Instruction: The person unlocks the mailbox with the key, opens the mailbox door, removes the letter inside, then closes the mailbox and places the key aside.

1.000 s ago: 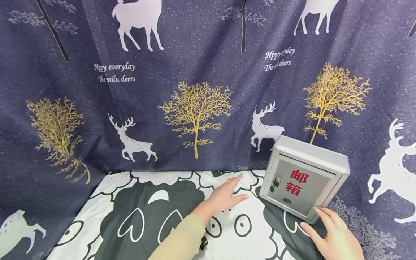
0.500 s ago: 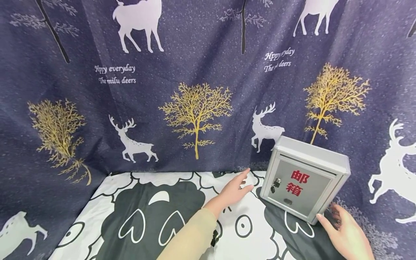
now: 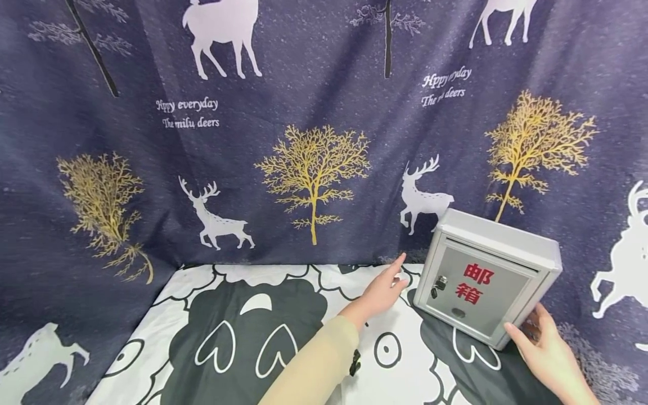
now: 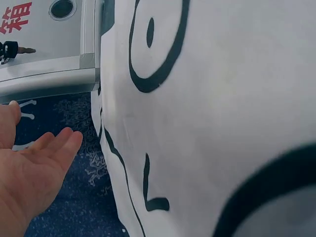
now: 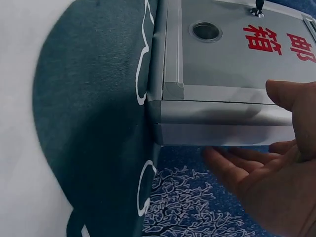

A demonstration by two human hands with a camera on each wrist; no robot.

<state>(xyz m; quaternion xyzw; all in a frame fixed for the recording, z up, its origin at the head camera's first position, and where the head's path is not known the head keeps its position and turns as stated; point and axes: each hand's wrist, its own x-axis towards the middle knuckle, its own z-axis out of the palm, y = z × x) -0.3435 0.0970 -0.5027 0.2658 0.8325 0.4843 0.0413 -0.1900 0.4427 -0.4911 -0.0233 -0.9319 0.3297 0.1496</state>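
Observation:
A silver metal mailbox point(image 3: 478, 289) with red characters stands on the cloth at the right, turned slightly. A key point(image 3: 435, 291) hangs from the lock on the left of its door. My left hand point(image 3: 377, 295) reaches out with extended fingers, just left of the mailbox and apart from it. In the left wrist view, the palm point(image 4: 37, 173) faces the mailbox's side. My right hand point(image 3: 547, 349) is at the lower right side of the mailbox. Its thumb point(image 5: 284, 94) lies before the front edge, the fingers along the side; whether they touch cannot be told.
A white and dark cartoon-sheep cloth point(image 3: 253, 337) covers the table. Behind it hangs a dark blue curtain point(image 3: 334, 84) printed with deer and trees, close behind the mailbox. A small black object point(image 3: 355, 363) shows beside the left sleeve.
My left hand has moved right and forward, nearer the mailbox. My right hand has shifted from the mailbox's lower front corner round to its right side. The view has shifted slightly.

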